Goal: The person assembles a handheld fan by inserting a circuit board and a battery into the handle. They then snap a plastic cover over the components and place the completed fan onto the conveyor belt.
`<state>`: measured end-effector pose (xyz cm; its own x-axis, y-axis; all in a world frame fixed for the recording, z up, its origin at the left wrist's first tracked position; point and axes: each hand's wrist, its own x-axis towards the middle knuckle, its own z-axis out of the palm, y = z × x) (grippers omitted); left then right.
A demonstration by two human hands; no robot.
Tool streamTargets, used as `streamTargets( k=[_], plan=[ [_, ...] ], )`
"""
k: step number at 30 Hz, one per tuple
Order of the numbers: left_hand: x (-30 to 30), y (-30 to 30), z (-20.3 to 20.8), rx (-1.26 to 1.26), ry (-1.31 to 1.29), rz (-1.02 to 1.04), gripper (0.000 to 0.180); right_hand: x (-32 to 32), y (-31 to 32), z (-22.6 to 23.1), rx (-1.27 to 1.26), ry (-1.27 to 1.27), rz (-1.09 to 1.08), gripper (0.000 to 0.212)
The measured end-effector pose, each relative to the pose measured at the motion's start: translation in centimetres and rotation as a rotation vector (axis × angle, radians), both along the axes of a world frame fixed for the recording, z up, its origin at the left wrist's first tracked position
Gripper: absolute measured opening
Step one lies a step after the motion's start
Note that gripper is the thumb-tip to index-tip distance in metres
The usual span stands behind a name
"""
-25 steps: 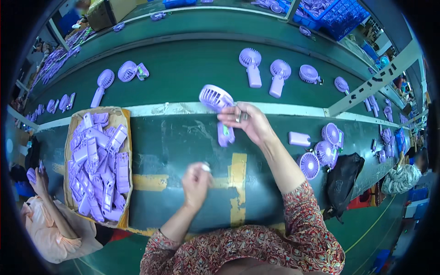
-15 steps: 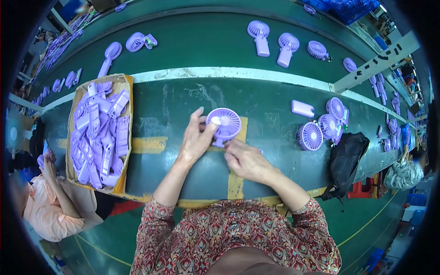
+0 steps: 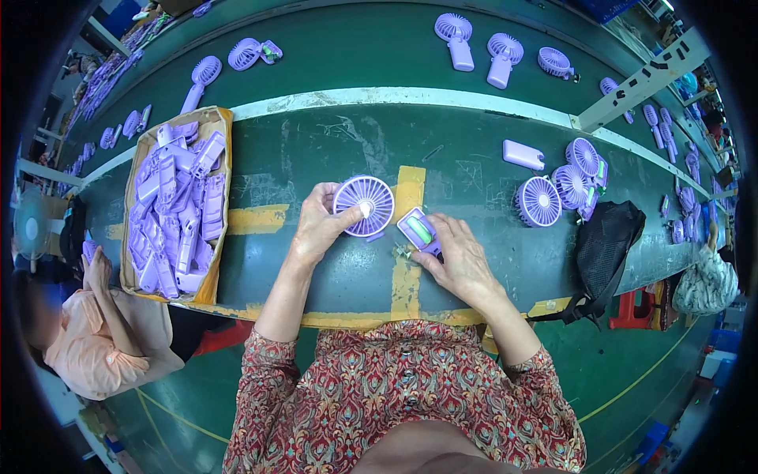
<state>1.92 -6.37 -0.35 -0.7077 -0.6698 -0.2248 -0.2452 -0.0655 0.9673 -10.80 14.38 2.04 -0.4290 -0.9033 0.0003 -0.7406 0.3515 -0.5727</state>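
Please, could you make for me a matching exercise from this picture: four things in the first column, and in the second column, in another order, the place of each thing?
Things
1. Purple fan head
2. Open purple fan handle
3. Cardboard box
4. Black bag

Places
A. On the table, left of both hands
B. In the right hand
C. At the table's near edge, right of both hands
D. In the left hand

Right pairs: 1-D, 2-B, 3-A, 4-C.
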Motion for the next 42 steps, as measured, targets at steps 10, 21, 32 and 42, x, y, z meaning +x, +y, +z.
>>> streamTargets(
  k=[10, 21, 32, 42],
  plan=[
    [0.3, 0.1, 1.9, 0.195, 0.269, 0.106, 0.042, 0.6, -0.7, 2.3, 0.430, -0.201, -0.178, 0.062],
    [0.0, 0.4, 3.7, 0.152, 0.344, 0.090, 0.041, -1.4, -2.7, 2.0, 0.244, 0.051, 0.455, 0.047],
    [0.1, -0.3, 4.1, 0.193, 0.444, 0.189, 0.047, -2.1, -1.9, -1.3, 0.010, -1.500, -0.064, 0.035],
    [0.1, 3.3, 6.0, 0.271, 0.450, 0.033, 0.057, -0.8, -2.3, -3.1, -0.060, -1.516, -0.248, 0.029]
  ],
)
